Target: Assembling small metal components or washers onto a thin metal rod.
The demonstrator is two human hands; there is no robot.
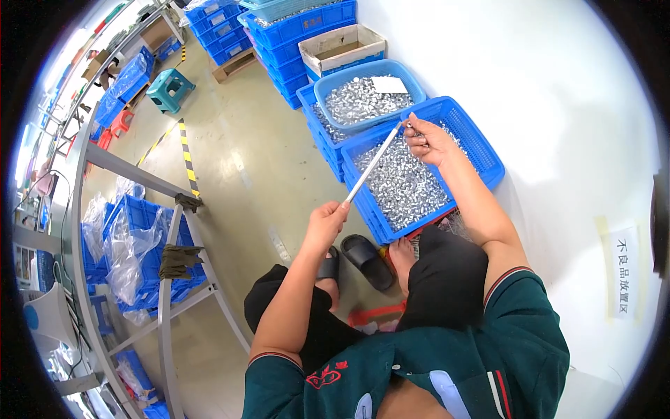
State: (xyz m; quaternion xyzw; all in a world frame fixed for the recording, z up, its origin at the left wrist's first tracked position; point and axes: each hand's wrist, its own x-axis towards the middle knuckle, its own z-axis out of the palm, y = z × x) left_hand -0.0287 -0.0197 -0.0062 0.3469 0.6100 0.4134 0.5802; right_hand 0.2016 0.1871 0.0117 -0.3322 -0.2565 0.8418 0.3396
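My left hand [328, 225] is closed around the near end of a thin, pale, straight rod [374, 163], which slants up and away to the right. At the rod's far tip, my right hand [428, 140] is closed, thumb and forefinger pinched together. A small silvery glint shows at those fingertips, too small to make out clearly; the other fingers curl into the palm. Beneath both the rod and my right hand sits a blue plastic crate [481, 143] filled with small shiny metal parts [405, 185].
Beyond the crate, a light blue basin [419, 84] holds more metal parts and a white card [389, 84]. A cardboard box [342, 50] and stacked blue crates [289, 59] stand farther back. A metal frame [165, 307] rises at left; a white wall [558, 140] bounds the right. Black slippers [368, 262] lie below.
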